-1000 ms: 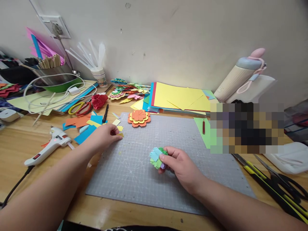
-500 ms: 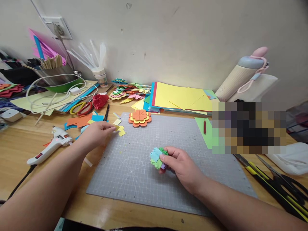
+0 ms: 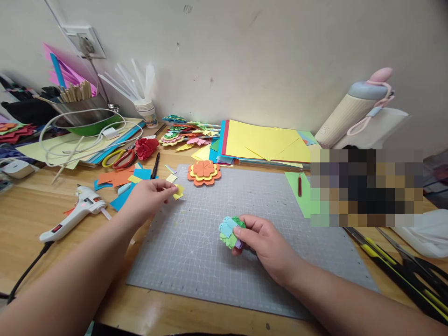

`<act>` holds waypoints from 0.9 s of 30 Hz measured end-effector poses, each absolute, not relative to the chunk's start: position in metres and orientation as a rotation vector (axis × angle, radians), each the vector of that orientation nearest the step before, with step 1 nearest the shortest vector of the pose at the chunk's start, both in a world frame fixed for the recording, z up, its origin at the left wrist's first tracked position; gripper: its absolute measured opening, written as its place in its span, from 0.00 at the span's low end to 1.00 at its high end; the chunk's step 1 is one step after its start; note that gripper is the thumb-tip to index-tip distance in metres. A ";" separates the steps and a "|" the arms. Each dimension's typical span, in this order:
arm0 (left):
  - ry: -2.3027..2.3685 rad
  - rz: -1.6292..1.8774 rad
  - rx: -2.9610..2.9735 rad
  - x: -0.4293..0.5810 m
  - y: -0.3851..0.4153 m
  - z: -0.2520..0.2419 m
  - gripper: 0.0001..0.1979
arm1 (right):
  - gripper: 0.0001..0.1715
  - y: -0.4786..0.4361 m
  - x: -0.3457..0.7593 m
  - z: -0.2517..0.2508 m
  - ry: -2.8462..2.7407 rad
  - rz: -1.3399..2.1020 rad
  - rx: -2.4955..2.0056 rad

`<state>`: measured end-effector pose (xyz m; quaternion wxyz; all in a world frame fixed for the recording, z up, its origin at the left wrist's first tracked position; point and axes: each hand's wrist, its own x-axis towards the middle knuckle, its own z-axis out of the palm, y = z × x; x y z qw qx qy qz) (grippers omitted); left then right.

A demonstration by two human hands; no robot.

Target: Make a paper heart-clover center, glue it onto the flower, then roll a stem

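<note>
From where I stand, the person's right hand (image 3: 268, 247) has a folded paper cluster (image 3: 228, 227) in blue, green and purple pinched between thumb and fingers, over the middle of the grey cutting mat (image 3: 210, 275). The left hand (image 3: 150, 195) reaches to the mat's upper left, its thumb and forefinger drawn close together at the small yellow paper squares (image 3: 179, 192); I can't tell whether a square is caught between them. To separate one cleanly, I'd slide a fingertip over the top piece and lift it by one edge, since thin paper probably clings and creases. The right grip is best kept light, the thumb flat, as those folds look easy to crush. I'd also mind the layered orange-and-yellow flower (image 3: 204, 172) just beyond the squares, and keep the left forearm off the glue gun (image 3: 77, 214) lying near it.
</note>
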<state>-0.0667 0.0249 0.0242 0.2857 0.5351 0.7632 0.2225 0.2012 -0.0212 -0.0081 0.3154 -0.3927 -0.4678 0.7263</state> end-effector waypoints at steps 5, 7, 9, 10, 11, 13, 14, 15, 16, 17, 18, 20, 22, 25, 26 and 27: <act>2.131 0.600 1.466 -0.073 0.051 0.018 0.16 | 0.17 -0.021 0.203 -0.007 -1.229 1.909 -1.034; 2.148 0.583 1.511 -0.074 0.059 0.015 0.16 | 0.17 -0.021 0.203 -0.006 -1.230 1.913 -1.033; 2.166 0.577 1.582 -0.076 0.064 0.014 0.16 | 0.17 -0.021 0.202 -0.005 -1.233 1.912 -1.038; 2.170 0.572 1.624 -0.077 0.066 0.014 0.15 | 0.17 -0.021 0.202 -0.005 -1.236 1.911 -1.041; 2.163 0.561 1.667 -0.079 0.067 0.014 0.13 | 0.16 -0.021 0.202 -0.005 -1.240 1.910 -1.043; 2.101 0.506 1.748 -0.082 0.068 0.015 0.10 | 0.16 -0.021 0.202 -0.006 -1.242 1.912 -1.041; 2.051 0.470 1.784 -0.083 0.069 0.015 0.09 | 0.16 -0.021 0.202 -0.006 -1.242 1.916 -1.036; 2.000 0.436 1.815 -0.085 0.069 0.015 0.09 | 0.16 -0.020 0.202 -0.006 -1.241 1.918 -1.031; 1.957 0.410 1.842 -0.085 0.069 0.015 0.09 | 0.16 -0.020 0.202 -0.006 -1.241 1.920 -1.029; 1.929 0.395 1.863 -0.086 0.070 0.015 0.09 | 0.16 -0.020 0.202 -0.006 -1.241 1.921 -1.027; 1.917 0.387 1.878 -0.086 0.070 0.014 0.09 | 0.16 -0.020 0.202 -0.006 -1.241 1.921 -1.027; 1.917 0.378 1.891 -0.087 0.072 0.014 0.09 | 0.16 -0.020 0.202 -0.006 -1.243 1.921 -1.029; 1.923 0.371 1.880 -0.089 0.073 0.015 0.08 | 0.16 -0.020 0.202 -0.005 -1.240 1.920 -1.031; 1.943 0.392 1.831 -0.090 0.071 0.023 0.08 | 0.16 -0.020 0.202 -0.005 -1.233 1.925 -1.029; 1.965 0.410 1.807 -0.089 0.068 0.026 0.08 | 0.16 -0.020 0.202 -0.005 -1.229 1.927 -1.025; 1.987 0.444 1.785 -0.085 0.062 0.029 0.09 | 0.15 -0.020 0.202 -0.006 -1.224 1.927 -1.022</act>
